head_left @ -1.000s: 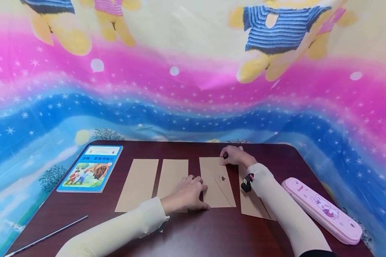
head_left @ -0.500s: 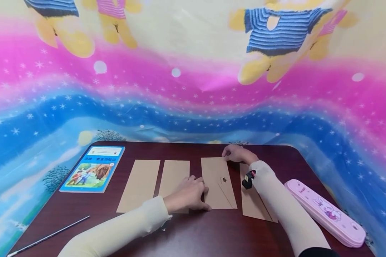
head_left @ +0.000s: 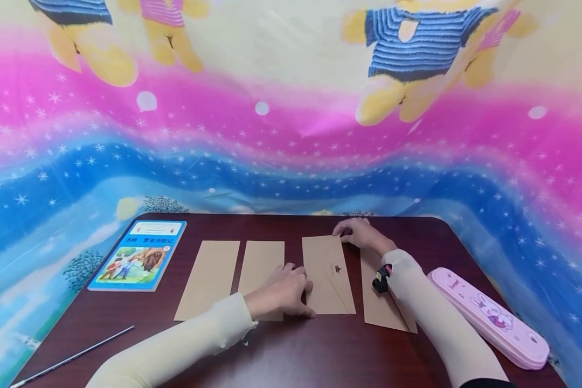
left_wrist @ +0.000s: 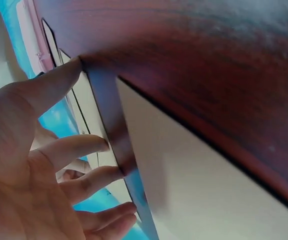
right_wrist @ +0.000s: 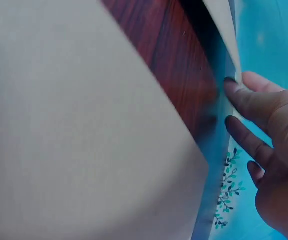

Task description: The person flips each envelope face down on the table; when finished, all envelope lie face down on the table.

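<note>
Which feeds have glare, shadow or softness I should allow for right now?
Head: mostly even light, dull sheen on the table's near part; left wrist: hazy pale glare on the tabletop, upper right; right wrist: the envelope nearest the camera looks soft and plain, with shadow across its lower right.

head cam: bright, pretty even | soft glare on the bench point(head_left: 310, 350) | both wrist cams: dimmer, kinda blurry

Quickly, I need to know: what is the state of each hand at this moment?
Left hand: open, at the left edge of the crown-marked envelope.
Right hand: closed, pinching that envelope's far right corner.
</note>
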Motion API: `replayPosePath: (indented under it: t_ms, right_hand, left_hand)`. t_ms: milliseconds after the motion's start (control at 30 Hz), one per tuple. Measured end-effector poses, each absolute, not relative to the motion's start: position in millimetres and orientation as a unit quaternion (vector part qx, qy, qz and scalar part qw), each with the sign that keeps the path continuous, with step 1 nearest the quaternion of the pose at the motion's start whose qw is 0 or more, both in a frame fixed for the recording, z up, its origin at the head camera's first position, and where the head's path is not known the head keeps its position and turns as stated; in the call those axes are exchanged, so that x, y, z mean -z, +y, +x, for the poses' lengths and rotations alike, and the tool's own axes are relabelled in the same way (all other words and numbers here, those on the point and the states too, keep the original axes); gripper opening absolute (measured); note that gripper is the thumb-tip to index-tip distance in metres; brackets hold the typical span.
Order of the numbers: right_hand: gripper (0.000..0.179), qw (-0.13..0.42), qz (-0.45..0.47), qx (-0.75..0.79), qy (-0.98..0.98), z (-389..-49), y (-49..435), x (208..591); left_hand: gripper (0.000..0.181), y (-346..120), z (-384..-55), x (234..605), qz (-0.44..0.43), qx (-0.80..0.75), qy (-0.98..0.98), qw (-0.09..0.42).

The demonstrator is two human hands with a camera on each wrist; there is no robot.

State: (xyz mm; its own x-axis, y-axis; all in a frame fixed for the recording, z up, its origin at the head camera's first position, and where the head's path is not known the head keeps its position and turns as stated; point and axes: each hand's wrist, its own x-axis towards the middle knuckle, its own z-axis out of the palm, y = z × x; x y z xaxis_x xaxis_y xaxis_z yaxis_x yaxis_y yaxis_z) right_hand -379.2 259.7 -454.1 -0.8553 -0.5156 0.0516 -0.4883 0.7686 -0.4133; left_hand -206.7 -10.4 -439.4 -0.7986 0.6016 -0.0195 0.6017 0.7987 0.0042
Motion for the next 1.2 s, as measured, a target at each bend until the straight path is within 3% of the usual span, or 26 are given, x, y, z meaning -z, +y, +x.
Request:
replayPosePath:
  t_ms: [400,900,1200]
  right_hand:
    - [0.019,0.015,-0.3,0.213,0.93,-371.9,261.7,435.4]
    - [0.022,0.071,-0.288,0.277,0.914,-369.6,259.0,407.2]
    - [0.024,0.095,-0.309,0.311,0.894,-375.1,250.0,402.3]
  left_hand:
    - [0.047,-11.6,-199.0,441.6,0.322,-0.012,0.947,0.009]
    - [0.074,-19.7,-192.3,444.0,0.344,-0.062,0.937,0.018]
    - [0.072,-23.1,-190.2,444.7,0.352,-0.056,0.934,0.012]
